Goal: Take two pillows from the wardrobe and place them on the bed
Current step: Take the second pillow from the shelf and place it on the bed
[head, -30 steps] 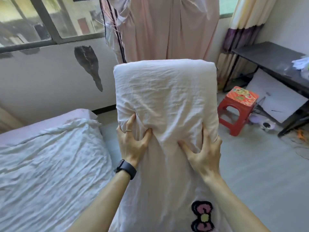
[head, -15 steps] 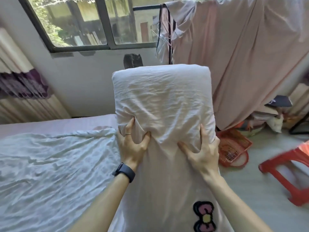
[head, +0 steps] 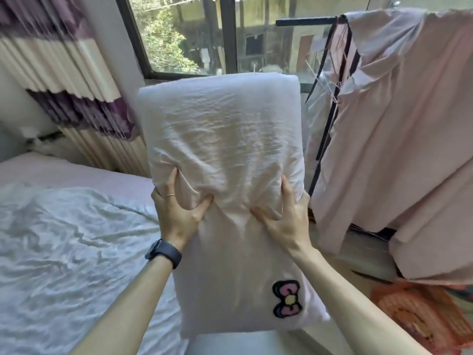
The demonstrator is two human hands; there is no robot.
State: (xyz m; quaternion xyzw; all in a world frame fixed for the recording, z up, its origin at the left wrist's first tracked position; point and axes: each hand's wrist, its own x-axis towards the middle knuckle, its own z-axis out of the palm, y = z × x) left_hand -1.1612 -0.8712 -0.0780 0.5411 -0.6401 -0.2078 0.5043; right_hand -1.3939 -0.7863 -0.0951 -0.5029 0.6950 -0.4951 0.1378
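A pale pink pillow (head: 225, 139) with a pink bow patch near its lower edge stands upright in front of me, held in the air. My left hand (head: 178, 213) pinches its cover on the left side. My right hand (head: 286, 219) grips it on the right. The bed (head: 64, 252), with a rumpled white quilt over a pink sheet, lies to the left, just below and beside the pillow. A second pillow is not in sight.
A pink fabric-covered rack (head: 389, 139) with a black frame stands close on the right. A window (head: 204, 34) is straight ahead. A striped purple and cream curtain (head: 76, 98) hangs at the left. An orange basket (head: 419, 313) sits on the floor at lower right.
My view has swung left: the red stool and dark table have left the frame, and the bed and left curtain now fill more of it. Both hands keep the same grip on the pillow.
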